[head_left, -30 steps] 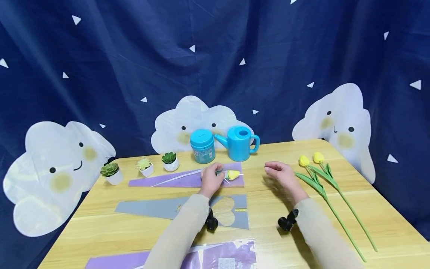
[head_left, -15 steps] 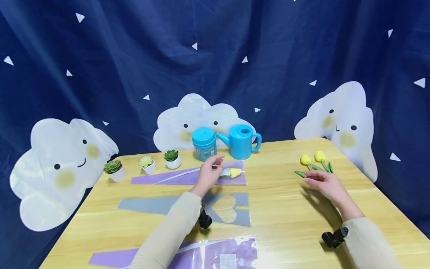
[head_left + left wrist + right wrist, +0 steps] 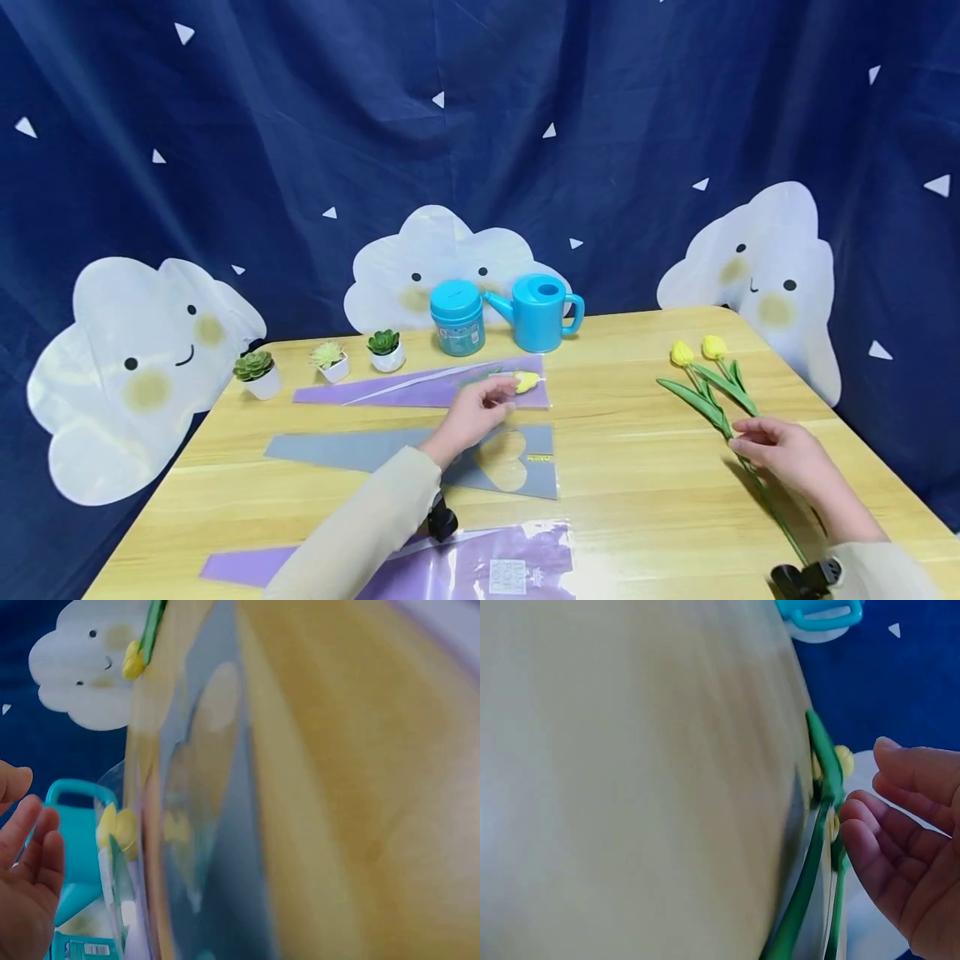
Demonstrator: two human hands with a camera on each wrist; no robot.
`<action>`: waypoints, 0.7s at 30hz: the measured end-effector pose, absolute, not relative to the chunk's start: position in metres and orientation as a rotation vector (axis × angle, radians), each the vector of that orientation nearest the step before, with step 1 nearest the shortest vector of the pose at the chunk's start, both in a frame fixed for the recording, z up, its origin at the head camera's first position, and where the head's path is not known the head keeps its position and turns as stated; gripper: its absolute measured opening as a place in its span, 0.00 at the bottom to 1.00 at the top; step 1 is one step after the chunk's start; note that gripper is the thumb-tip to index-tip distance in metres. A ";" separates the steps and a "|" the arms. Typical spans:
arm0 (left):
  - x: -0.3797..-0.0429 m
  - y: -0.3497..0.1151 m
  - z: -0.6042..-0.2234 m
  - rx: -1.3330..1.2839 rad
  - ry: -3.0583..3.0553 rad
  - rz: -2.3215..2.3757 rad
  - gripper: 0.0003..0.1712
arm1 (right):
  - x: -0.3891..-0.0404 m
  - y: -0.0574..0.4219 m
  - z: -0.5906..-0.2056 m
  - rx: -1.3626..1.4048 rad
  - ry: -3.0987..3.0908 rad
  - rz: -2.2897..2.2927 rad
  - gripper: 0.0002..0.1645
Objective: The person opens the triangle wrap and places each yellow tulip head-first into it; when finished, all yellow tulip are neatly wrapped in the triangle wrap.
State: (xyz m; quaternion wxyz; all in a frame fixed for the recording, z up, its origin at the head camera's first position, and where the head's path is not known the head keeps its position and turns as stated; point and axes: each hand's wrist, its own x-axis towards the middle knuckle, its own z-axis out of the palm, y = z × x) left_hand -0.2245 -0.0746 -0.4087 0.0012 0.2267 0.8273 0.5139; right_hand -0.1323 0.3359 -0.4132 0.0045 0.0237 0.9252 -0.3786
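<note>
My right hand (image 3: 783, 454) hovers over the stems at the table's right side, fingers loosely bent and nothing gripped. Beneath and beyond it lie two yellow tulips, the left tulip (image 3: 701, 402) and the right tulip (image 3: 723, 379), with long green stems. In the right wrist view, the fingertips come close to a green stem (image 3: 802, 892); contact cannot be told. My left hand (image 3: 471, 417), relaxed and holding nothing, is above the table between the purple sleeve (image 3: 390, 392) and the grey sleeve (image 3: 345, 450). A yellow tulip head (image 3: 527, 382) shows at the purple sleeve's wide end.
A second purple sleeve (image 3: 465, 567) lies at the front. Along the back stand a blue watering can (image 3: 537, 317), a blue lidded tub (image 3: 457, 321) and three small potted succulents, one a dark green succulent (image 3: 386, 348). A blue cloud-printed curtain (image 3: 637, 125) hangs behind the table (image 3: 622, 492).
My right hand has moved right and then nearer to me, over the tulip stems. The left hand has drawn back from the tulip in the purple sleeve.
</note>
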 end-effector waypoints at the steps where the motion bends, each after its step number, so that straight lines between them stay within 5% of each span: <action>1: -0.223 -0.075 -0.410 0.725 2.595 1.609 0.18 | -0.130 0.338 -0.413 0.082 2.907 -1.167 0.26; 21: -0.203 -0.075 -0.439 0.743 2.550 1.313 0.06 | -0.113 0.353 -0.423 0.142 2.725 -1.115 0.21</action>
